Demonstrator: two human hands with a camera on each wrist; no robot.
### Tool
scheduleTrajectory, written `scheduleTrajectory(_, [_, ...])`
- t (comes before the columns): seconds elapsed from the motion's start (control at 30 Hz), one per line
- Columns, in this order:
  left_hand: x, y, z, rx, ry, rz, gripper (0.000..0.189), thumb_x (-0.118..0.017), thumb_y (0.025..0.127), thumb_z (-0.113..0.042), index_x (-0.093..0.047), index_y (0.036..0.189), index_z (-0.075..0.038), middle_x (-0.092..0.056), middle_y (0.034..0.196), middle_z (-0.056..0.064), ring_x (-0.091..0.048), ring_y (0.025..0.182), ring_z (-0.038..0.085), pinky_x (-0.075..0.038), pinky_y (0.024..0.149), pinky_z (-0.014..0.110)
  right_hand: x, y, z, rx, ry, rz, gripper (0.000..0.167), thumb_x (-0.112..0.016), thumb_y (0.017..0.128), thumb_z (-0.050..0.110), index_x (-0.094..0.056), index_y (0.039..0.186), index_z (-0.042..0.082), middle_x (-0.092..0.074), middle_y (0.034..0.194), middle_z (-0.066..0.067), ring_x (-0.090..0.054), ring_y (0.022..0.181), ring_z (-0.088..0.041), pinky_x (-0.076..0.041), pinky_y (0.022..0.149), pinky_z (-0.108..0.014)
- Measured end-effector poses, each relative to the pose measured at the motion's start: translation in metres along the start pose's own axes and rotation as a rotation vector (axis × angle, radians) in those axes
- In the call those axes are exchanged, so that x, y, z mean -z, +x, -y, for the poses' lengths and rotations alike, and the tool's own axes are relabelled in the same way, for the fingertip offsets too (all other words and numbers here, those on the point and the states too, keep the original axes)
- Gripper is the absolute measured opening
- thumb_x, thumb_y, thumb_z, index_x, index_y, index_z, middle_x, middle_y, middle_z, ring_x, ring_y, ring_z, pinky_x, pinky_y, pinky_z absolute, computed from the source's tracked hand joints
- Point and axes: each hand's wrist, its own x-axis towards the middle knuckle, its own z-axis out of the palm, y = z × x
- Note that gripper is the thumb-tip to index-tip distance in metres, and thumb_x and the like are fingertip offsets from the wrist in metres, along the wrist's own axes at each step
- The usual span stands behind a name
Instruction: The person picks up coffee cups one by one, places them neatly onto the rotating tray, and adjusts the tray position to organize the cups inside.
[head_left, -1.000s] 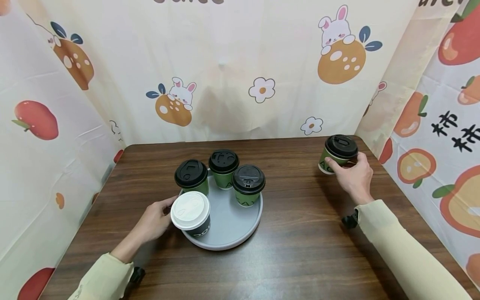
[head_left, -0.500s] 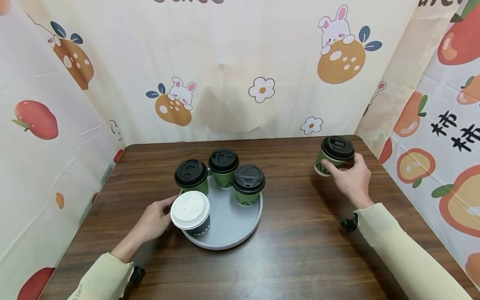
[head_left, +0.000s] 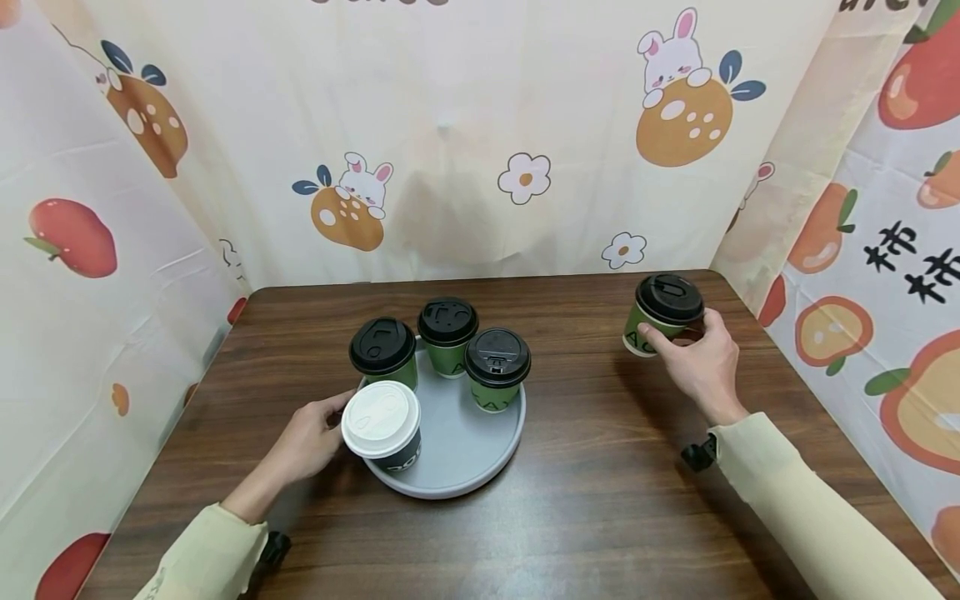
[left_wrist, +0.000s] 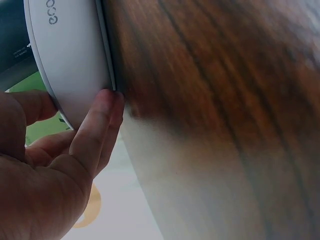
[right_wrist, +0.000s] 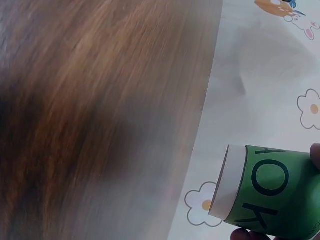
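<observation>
In the head view, my left hand (head_left: 303, 440) grips the left rim of a round grey tray (head_left: 457, 467). The left wrist view shows the thumb over the tray's edge (left_wrist: 75, 60) and fingers along its underside. On the tray stand three green paper cups with black lids, the left one (head_left: 382, 346), the back one (head_left: 447, 325) and the right one (head_left: 497, 367), plus a dark cup with a white lid (head_left: 381, 421). Over at the right, my right hand (head_left: 705, 362) holds another green paper cup (head_left: 667, 304) with a black lid, slightly tilted; its printed side (right_wrist: 275, 195) shows in the right wrist view.
A brown wooden table (head_left: 585, 483) carries the tray left of its middle. Printed cloth (head_left: 465, 125) hangs behind the table's back edge and along both sides. Bare tabletop lies between the tray and the held cup.
My right hand has moved a little left and nearer, carrying the green paper cup with it. The left hand, the tray and its cups stay where they were.
</observation>
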Motion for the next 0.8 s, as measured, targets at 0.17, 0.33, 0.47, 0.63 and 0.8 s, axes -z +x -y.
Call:
scheduleTrajectory(0.17, [0.000,0.000,0.000,0.005,-0.001,0.003,0.048,-0.062,0.097,-0.005,-0.056,0.143,0.006,-0.063,0.135,0.024,-0.061,0.122,0.038,-0.050,0.096,0.057,0.000,-0.004,0.003,0.013,0.027,0.021,0.076,-0.080,0.085,0.053,-0.054,0.138,0.005,-0.064,0.125,-0.014,-0.064,0.108,-0.028,-0.043,0.076,-0.011])
scheduleTrajectory(0.33, [0.000,0.000,-0.001,0.012,-0.002,0.006,0.048,-0.062,0.098,-0.005,-0.055,0.144,0.006,-0.063,0.135,0.024,-0.061,0.121,0.037,-0.050,0.096,0.056,0.000,-0.008,0.005,0.037,0.030,0.020,0.073,-0.081,0.085,0.051,-0.055,0.136,0.006,-0.065,0.121,-0.013,-0.064,0.105,-0.029,-0.043,0.075,-0.011])
scheduleTrajectory(0.47, [0.000,0.000,-0.001,0.009,-0.002,0.004,0.048,-0.062,0.097,-0.005,-0.055,0.143,0.006,-0.063,0.135,0.024,-0.062,0.120,0.036,-0.051,0.094,0.054,-0.001,-0.011,0.006,0.055,0.021,0.012,0.070,-0.082,0.084,0.051,-0.057,0.134,0.007,-0.066,0.117,-0.010,-0.065,0.101,-0.029,-0.044,0.076,-0.014])
scheduleTrajectory(0.63, [0.001,0.000,-0.001,0.002,-0.002,0.005,0.048,-0.062,0.097,-0.005,-0.055,0.143,0.006,-0.064,0.135,0.024,-0.062,0.120,0.036,-0.051,0.094,0.055,-0.002,-0.014,0.008,0.048,0.033,0.016,0.070,-0.082,0.084,0.051,-0.057,0.134,0.009,-0.065,0.117,-0.008,-0.064,0.102,-0.026,-0.044,0.074,-0.010])
scheduleTrajectory(0.8, [0.001,0.000,-0.001,0.001,0.000,0.002,0.048,-0.062,0.097,-0.004,-0.056,0.143,0.006,-0.064,0.134,0.024,-0.062,0.119,0.036,-0.051,0.094,0.054,-0.002,-0.018,0.011,0.045,0.038,0.014,0.069,-0.083,0.083,0.050,-0.058,0.132,0.009,-0.066,0.117,-0.008,-0.064,0.101,-0.024,-0.045,0.074,-0.008])
